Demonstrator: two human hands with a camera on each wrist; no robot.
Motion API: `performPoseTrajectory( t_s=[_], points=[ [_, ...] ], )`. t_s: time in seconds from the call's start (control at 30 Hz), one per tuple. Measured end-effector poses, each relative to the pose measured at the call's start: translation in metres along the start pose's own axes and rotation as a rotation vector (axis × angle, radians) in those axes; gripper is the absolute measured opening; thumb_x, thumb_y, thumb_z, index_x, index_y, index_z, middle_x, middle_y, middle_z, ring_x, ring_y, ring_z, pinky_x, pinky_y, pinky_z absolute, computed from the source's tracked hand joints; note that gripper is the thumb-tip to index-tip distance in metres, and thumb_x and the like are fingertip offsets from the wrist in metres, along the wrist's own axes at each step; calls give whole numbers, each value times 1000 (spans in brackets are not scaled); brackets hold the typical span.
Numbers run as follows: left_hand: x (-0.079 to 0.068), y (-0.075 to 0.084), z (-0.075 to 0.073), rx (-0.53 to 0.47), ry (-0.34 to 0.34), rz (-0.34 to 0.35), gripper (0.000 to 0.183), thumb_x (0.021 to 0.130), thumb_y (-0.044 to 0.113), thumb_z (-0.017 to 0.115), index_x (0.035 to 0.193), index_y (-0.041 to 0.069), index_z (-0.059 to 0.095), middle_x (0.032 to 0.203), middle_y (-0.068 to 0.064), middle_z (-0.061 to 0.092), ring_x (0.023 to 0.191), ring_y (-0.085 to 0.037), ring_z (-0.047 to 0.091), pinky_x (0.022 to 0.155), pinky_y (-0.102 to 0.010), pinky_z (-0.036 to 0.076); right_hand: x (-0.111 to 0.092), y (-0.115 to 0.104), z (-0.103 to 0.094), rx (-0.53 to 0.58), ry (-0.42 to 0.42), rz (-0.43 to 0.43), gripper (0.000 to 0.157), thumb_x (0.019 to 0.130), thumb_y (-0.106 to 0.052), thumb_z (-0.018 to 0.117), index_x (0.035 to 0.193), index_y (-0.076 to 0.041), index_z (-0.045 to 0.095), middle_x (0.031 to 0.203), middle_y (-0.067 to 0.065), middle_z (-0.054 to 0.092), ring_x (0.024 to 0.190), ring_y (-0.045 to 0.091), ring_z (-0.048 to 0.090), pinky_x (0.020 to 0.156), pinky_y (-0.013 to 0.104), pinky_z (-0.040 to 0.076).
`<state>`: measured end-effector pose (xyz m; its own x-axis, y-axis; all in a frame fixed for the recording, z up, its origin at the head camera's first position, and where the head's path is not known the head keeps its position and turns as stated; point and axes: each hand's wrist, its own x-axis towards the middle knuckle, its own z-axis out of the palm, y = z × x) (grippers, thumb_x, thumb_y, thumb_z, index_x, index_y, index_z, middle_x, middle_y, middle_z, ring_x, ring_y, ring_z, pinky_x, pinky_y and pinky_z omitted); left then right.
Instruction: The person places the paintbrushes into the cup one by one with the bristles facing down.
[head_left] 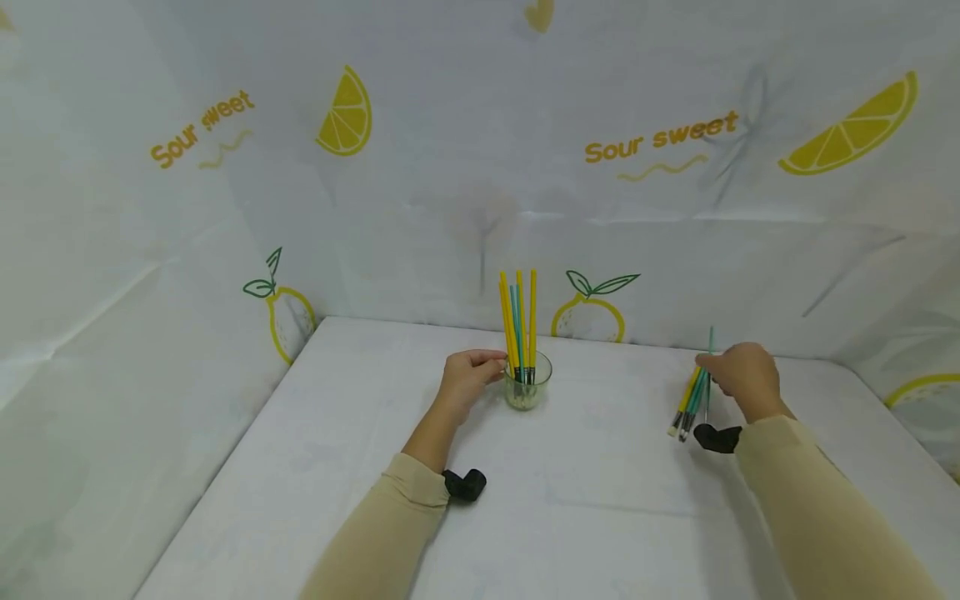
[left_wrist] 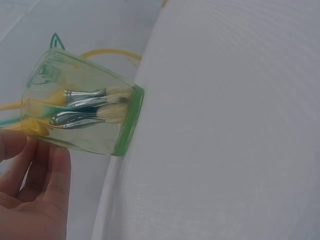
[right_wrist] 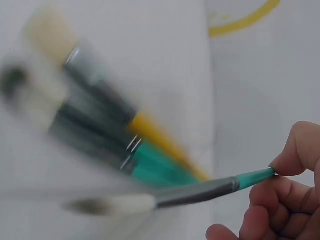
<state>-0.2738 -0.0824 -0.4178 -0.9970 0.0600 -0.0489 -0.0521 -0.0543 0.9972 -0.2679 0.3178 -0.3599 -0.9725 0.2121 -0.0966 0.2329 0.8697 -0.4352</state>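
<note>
A clear glass cup [head_left: 522,402] with a greenish base stands upright toward the back of the table, holding several paintbrushes [head_left: 533,321] bristles down, with yellow and teal handles. My left hand [head_left: 467,379] holds the cup's rim from the left, thumb and fingertips right at the glass. Farther right, my right hand [head_left: 746,379] pinches a teal-handled paintbrush [right_wrist: 200,194] between thumb and fingers, its pale, dark-tipped bristles pointing away from the hand. Next to that brush, more paintbrushes [head_left: 684,408] with yellow and teal handles fan out, blurred in the right wrist view.
A white cloth covers the table [head_left: 570,533]. Behind it and at the left hangs a white sheet [head_left: 450,167] printed with lemons and lettering. Both wrists carry a black camera mount, the left mount [head_left: 465,486] over the table's middle.
</note>
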Motion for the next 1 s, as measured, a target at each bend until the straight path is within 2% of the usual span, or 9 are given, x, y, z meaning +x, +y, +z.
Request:
performPoseTrajectory(
  t_s=[0.13, 0.33, 0.47, 0.63, 0.83, 1.0],
  points=[
    [1, 0, 0, 0, 2, 2, 17, 91, 10, 67, 104, 0, 74, 107, -11, 70, 87, -15, 69, 91, -36, 59, -1, -34, -4, 84, 35, -73, 50, 95, -41, 51, 79, 2, 69, 64, 6, 67, 62, 21, 61, 59, 34, 51],
    [3, -2, 0, 4, 3, -2, 17, 92, 10, 66, 104, 0, 74, 108, -11, 70, 88, -15, 69, 89, -32, 59, -11, -81, -4, 294, 1, -132, 45, 93, -36, 54, 103, 5, 68, 85, 9, 72, 74, 16, 70, 86, 50, 57],
    [3, -2, 0, -2, 5, -1, 17, 91, 9, 66, 104, -1, 74, 108, -11, 70, 86, -15, 69, 88, -32, 59, -19, -107, -2, 409, -11, -155, 41, 93, -31, 55, 109, 5, 66, 100, 13, 68, 83, 17, 71, 88, 42, 60],
    [3, -2, 1, 0, 4, 3, 17, 91, 9, 67, 104, -1, 74, 107, -11, 70, 86, -14, 69, 88, -32, 59, -25, -130, 1, 500, 9, -199, 36, 92, -25, 54, 108, 5, 65, 98, 10, 65, 80, 12, 69, 81, 29, 60],
    [2, -2, 1, 7, 5, 8, 17, 92, 10, 67, 104, 0, 74, 106, -11, 70, 85, -14, 69, 88, -32, 59, -29, -143, 8, 630, 0, -285, 34, 95, -24, 59, 112, 5, 61, 114, 11, 59, 86, 4, 64, 84, 21, 57],
    [2, -1, 0, 3, 5, 6, 18, 92, 11, 67, 104, 0, 74, 107, -11, 70, 85, -14, 69, 91, -35, 59, -29, -151, 15, 785, 19, -351, 32, 95, -18, 62, 113, 9, 60, 112, 9, 58, 91, 4, 65, 85, 19, 58]
  ],
)
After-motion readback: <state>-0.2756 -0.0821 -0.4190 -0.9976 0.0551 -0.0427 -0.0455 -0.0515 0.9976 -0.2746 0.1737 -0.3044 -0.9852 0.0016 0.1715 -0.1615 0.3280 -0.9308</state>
